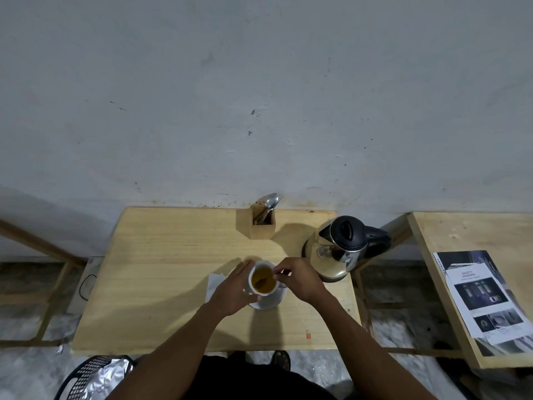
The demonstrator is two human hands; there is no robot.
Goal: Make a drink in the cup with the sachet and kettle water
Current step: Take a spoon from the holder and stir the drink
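Note:
A white cup (253, 287) full of brown-yellow liquid stands on a white saucer (272, 301) near the middle of the wooden table (161, 269). My left hand (235, 293) wraps the cup's left side. My right hand (300, 280) pinches the handle of a spoon (266, 280) whose bowl dips into the liquid. A steel kettle (337, 249) with a black lid stands to the right of the cup. A white paper piece (215, 282), perhaps the sachet, lies under my left hand, partly hidden.
A wooden cutlery holder (261, 223) with a spoon and fork stands at the table's back edge by the wall. A second table (450, 255) at right carries printed leaflets (484, 295). A black basket (86, 376) with a foil bag sits on the floor at lower left.

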